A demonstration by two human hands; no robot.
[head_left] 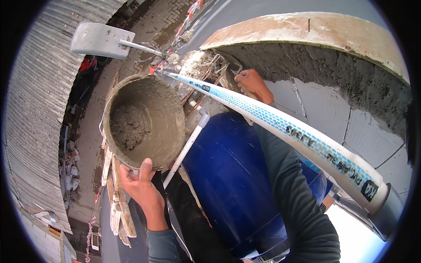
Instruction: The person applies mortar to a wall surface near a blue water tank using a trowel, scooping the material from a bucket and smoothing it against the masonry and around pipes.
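My left hand (142,186) grips the near rim of a mortar-caked bucket (169,114), thumb over the edge. Wet grey mortar (129,127) lies in its bottom, and the bucket's mouth tilts toward me. Farther off to the right, my right hand (254,85) is closed round the handle of what looks like a trowel (233,65), largely hidden by the fingers and a pipe. That tool is beside the end of a block wall (324,103), whose upper band carries fresh grey mortar (315,65).
A long white pipe (280,122) with blue marks crosses over my right forearm. Below stands a blue drum (228,175), with a thin white pipe (186,147) alongside. Wooden planks (116,197) lie under the bucket. Corrugated roofing (39,96) and a paved street (162,17) appear beyond.
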